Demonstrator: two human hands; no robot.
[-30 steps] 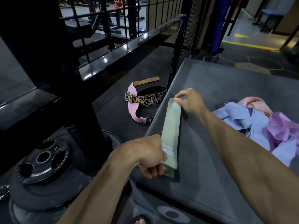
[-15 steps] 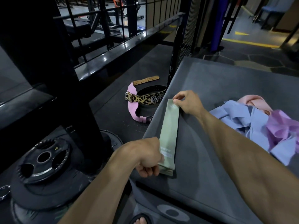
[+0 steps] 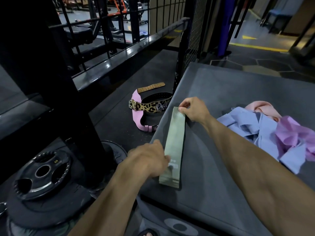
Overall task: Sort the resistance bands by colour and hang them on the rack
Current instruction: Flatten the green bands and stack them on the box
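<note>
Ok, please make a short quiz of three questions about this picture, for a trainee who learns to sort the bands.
1. True or false: the green band lies flat on the grey pad.
2. Which hand holds the far end of the green band?
A. left hand
B. right hand
3. Fill in: the pile of bands to the right shows blue, purple and ____.

Key:
1. True
2. B; it pinches the far end, while the left hand is at the near end.
3. pink
</note>
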